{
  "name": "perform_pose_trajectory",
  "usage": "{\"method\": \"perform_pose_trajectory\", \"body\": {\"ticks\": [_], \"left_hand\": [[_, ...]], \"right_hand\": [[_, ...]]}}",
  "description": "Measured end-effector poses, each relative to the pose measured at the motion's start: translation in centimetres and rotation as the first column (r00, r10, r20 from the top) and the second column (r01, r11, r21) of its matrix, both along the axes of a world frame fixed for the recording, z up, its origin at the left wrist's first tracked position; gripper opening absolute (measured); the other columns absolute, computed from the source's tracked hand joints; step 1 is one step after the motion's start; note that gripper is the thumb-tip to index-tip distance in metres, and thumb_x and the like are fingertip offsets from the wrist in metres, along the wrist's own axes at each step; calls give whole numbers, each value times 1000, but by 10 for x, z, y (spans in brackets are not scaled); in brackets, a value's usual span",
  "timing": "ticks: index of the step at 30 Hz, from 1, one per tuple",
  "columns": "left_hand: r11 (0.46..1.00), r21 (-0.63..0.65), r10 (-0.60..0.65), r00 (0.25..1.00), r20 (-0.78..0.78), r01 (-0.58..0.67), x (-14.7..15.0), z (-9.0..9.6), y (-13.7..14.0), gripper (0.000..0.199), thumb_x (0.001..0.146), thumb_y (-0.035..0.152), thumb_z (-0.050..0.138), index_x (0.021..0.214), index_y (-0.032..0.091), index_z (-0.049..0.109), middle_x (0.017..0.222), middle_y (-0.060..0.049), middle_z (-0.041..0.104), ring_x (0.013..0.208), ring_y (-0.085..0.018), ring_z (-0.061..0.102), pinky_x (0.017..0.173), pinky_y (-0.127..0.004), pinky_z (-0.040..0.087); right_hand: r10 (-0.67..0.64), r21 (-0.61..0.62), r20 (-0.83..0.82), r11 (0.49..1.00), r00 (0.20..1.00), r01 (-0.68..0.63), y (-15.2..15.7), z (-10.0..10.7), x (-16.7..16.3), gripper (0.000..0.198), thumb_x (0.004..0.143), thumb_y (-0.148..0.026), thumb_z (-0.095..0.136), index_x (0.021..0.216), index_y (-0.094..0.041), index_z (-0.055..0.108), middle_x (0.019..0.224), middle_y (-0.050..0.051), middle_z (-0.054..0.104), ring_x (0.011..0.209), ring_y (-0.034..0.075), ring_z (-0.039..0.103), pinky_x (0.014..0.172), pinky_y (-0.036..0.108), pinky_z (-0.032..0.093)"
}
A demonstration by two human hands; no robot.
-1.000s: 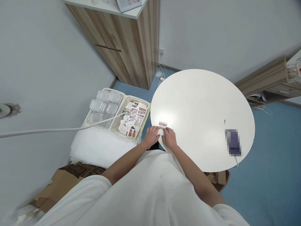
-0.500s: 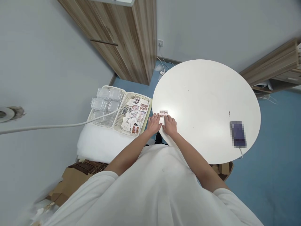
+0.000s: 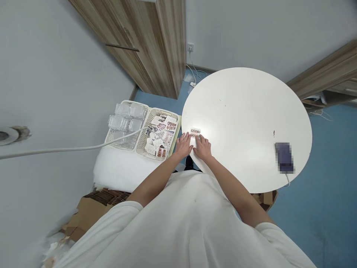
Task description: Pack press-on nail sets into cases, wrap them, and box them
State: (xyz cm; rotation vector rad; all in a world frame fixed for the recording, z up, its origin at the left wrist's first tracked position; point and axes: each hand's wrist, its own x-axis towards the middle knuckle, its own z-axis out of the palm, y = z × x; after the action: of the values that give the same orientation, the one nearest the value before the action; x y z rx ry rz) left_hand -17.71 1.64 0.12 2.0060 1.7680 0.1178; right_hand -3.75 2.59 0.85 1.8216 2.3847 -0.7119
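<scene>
A small white card of press-on nails (image 3: 195, 131), with reddish-brown nails in two rows, lies near the left edge of the round white table (image 3: 251, 104). My left hand (image 3: 183, 146) is at the card's left side, its fingertips against that edge and its thumb pointing inward. From the right, my right hand (image 3: 203, 147) has its fingers bent over the card's lower right part. Between them the two hands hold the card; my fingers hide some of the lower row.
Left of the table, one plastic basket (image 3: 142, 149) holds many nail cards, and another basket (image 3: 107, 137) holds clear plastic boxes. A white cable (image 3: 83, 148) crosses in front of them. A blurred dark device (image 3: 284, 158) lies at the table's right. Cardboard (image 3: 89, 212) is at lower left.
The view has shifted slightly. Both hands stay at the nail card with almost the same hold, and the card has barely moved on the table.
</scene>
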Motion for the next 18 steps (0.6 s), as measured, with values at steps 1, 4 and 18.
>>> {"method": "perform_pose_trajectory", "body": {"ticks": [1,4,18], "left_hand": [[1000,0,2,1000,3,-2,0,0,0,60,83,33,41,139,14,28,146,-13,28,134,-33,20,102,-50,22],[1000,9,3,1000,6,-4,1,-2,-2,60,84,33,39,139,14,27,146,-13,26,134,-32,19,103,-49,22],[979,18,201,977,65,-203,23,12,-37,55,85,35,42,136,16,32,145,-14,28,135,-30,20,103,-48,24]], "right_hand": [[-1,3,-3,1000,1000,1,0,0,0,68,77,-33,53,137,-19,25,144,14,26,118,33,33,90,45,34],[-1,9,-14,1000,1000,2,-2,-2,2,68,78,-34,52,138,-19,23,145,15,26,118,34,33,90,46,33],[0,-105,-334,994,943,-37,-29,12,34,69,80,-28,48,140,-15,18,144,17,22,133,28,23,100,45,34]]}}
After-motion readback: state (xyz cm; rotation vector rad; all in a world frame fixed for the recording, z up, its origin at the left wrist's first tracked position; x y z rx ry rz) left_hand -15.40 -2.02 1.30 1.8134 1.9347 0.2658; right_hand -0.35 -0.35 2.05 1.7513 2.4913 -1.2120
